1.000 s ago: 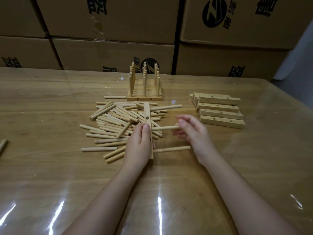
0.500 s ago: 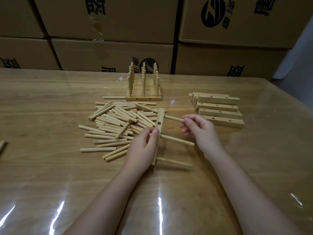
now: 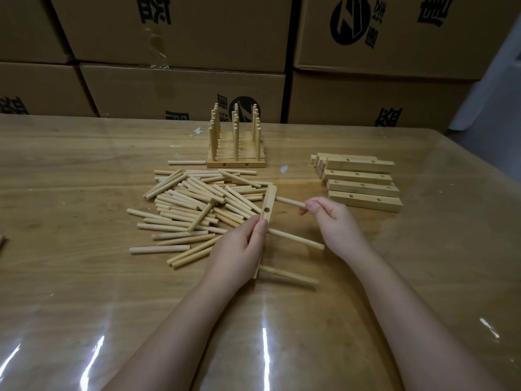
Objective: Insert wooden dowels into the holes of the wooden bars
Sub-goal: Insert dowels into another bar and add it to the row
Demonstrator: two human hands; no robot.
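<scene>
My left hand (image 3: 239, 249) grips a wooden bar (image 3: 268, 204) that stands on edge, tilted, at the right edge of the dowel pile. Two dowels stick out of the bar to the right, a middle dowel (image 3: 296, 238) and a near dowel (image 3: 287, 275). My right hand (image 3: 331, 218) pinches a third dowel (image 3: 290, 202) whose left end is at the bar's far end. A side hole shows in the bar just above my left thumb. A loose pile of dowels (image 3: 197, 207) lies to the left.
A finished stack of bars with upright dowels (image 3: 236, 148) stands behind the pile. Several bare bars (image 3: 363, 190) lie at the right. Cardboard boxes (image 3: 183, 88) wall off the table's far edge. One stray dowel (image 3: 2, 240) lies at the far left.
The bar was swung from lying along the table to a tilted stance with its dowels pointing right. My right hand moved up and right to the third dowel at the bar's far end.
</scene>
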